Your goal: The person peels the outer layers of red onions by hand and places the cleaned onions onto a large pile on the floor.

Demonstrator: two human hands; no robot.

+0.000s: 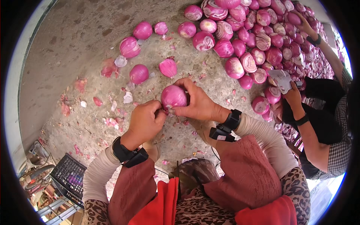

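My right hand [197, 102] grips a red onion [173, 96] from its right side, with the thumb below it and the fingers over the top. At the onion's lower end, my left hand [148, 120] has its thumb and forefinger pinched together; it looks as if they hold a bit of the skin there, though the fingers hide most of it. Beyond my hands, a peeled red onion [168, 67] and another onion [139, 74] lie on the concrete floor [92, 42].
A large heap of red onions [253, 42] fills the upper right. Beside it a co-worker's hand [294, 97] holds a broad-bladed knife [280, 81], the other hand [302, 24] reaching onto the heap. Loose onion skins [112, 122] litter the floor. A black plastic crate [69, 177] stands lower left.
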